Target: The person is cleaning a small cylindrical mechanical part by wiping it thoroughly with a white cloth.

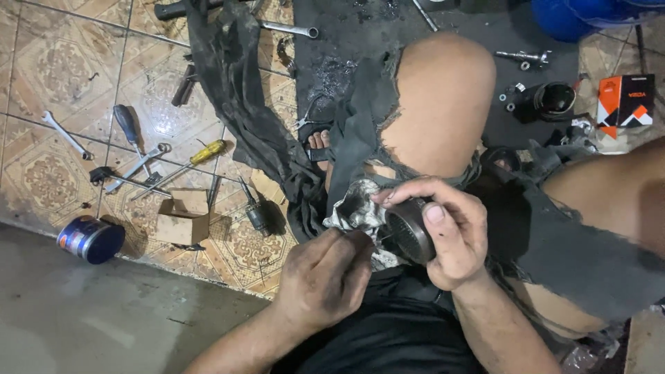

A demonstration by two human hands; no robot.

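Observation:
My right hand [450,232] grips a round dark metal part with a ribbed, mesh-like face [409,232], thumb across its rim, held over my lap. Just left of it, my left hand [325,277] is closed, fingertips pinched on something small and thin at the part's edge; what it pinches is too small to tell. A dirty white rag [353,208] lies on my thigh behind both hands. Both hands are smeared with black grease.
Tools lie on the patterned tile floor at left: spanners [66,135], a yellow-handled screwdriver [201,156], a small cardboard box [183,215], a blue tin [90,239]. A dark cloth [242,104] drapes across the floor. A black cylindrical part [551,100] and an orange box [623,104] are at right.

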